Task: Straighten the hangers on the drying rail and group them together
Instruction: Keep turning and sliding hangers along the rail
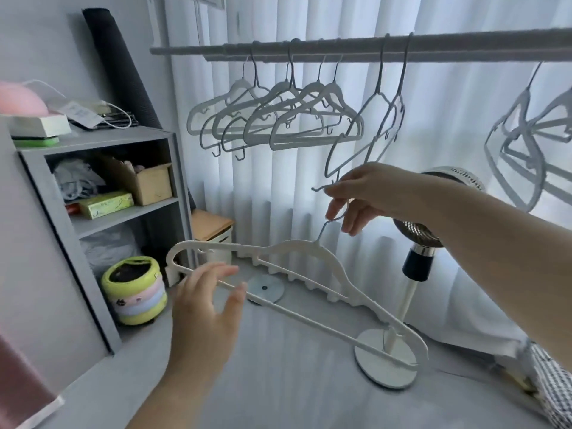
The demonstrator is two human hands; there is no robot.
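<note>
A white hanger (pixel 297 283) is held off the rail (pixel 356 46) by its wire hook, which is pinched in the right hand (pixel 368 193), while the left hand (pixel 207 301) is spread loose with its fingertips at the hanger's lower bar (contact cannot be judged). Behind it, a cluster of hangers (pixel 272 119) is hung along the rail, two tilted ones (pixel 371 119) just beside, more (pixel 532 140) well apart at the right. A shelf unit (pixel 102 144) is seen at the left and a standing fan (pixel 414 243) below the right forearm.

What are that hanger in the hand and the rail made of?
The hanger looks like matte white plastic, maybe flocked, going by its slightly grainy surface, with a thin wire hook that looks like metal. The rail is a smooth grey tube, probably metal, though coated plastic is possible.
</note>
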